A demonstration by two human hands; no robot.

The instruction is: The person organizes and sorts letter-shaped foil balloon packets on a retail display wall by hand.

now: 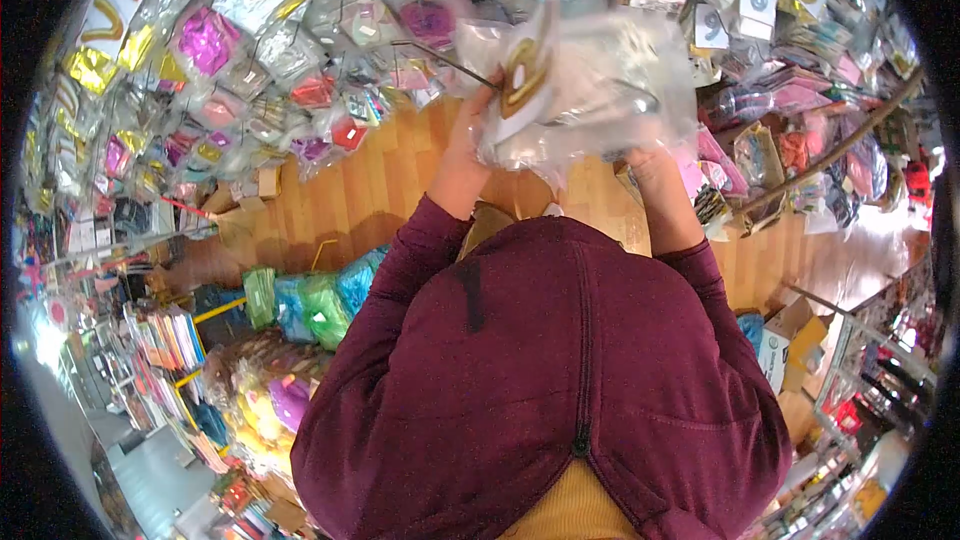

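Both forearms out from maroon sleeves [415,250], angled forward and inward over the wooden floor [400,150], with the hands at either side of one clear plastic packet [600,90], in front of hanging packets [208,40]. Grips its left edge with the left hand [472,130], just beside a dark metal rod [440,60]. Meets its lower right with the right hand [650,162], fingers mostly behind it; cannot tell whether closed. Hard to make out: contents blurred and milky, except a gold looped figure [525,75], too smeared to read for sure. Readable at upper right: an 8 on a white card [758,0]. Too small to read: print on a carton [774,352].
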